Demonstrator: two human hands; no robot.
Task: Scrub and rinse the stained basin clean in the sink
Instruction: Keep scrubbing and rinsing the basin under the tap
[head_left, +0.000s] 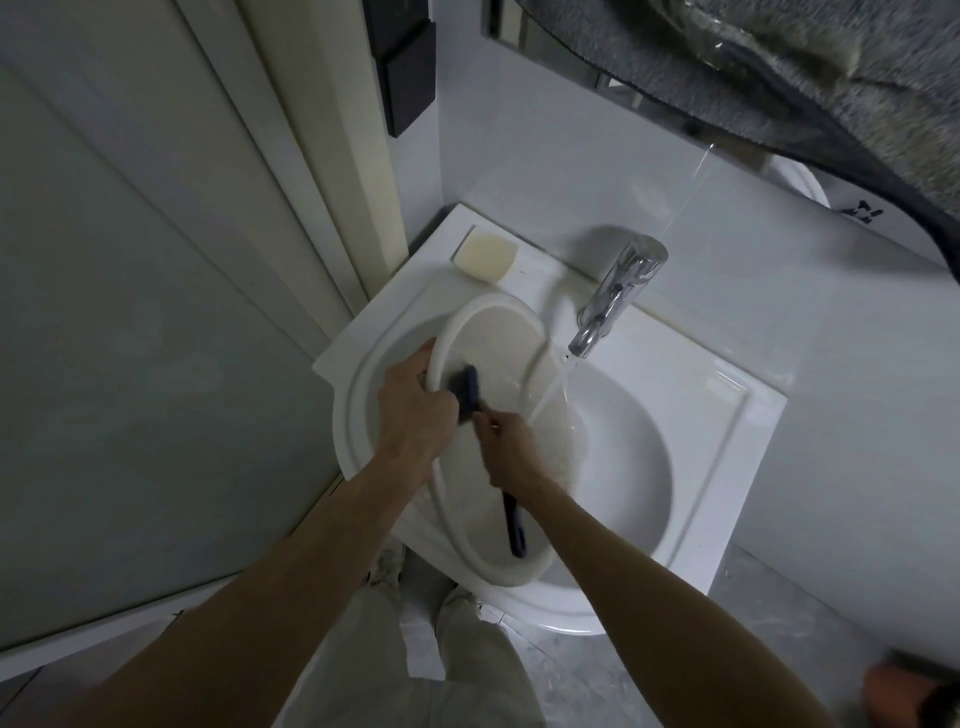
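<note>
A white oval basin (498, 343) lies tilted in the white sink (623, 467), its inside facing up. My left hand (413, 410) grips the basin's left rim. My right hand (506, 447) is shut on a dark blue brush (514, 525); the brush head (467, 387) presses against the basin's inside near my left hand, and the handle's end sticks out below my wrist. Water runs from the chrome tap (618, 291) onto the basin's right edge and into the sink.
A pale bar of soap (485, 254) sits on the sink's back left corner. A door frame (332, 208) stands close on the left. A grey towel (831, 67) hangs at the top right. The tiled floor and my legs show below the sink.
</note>
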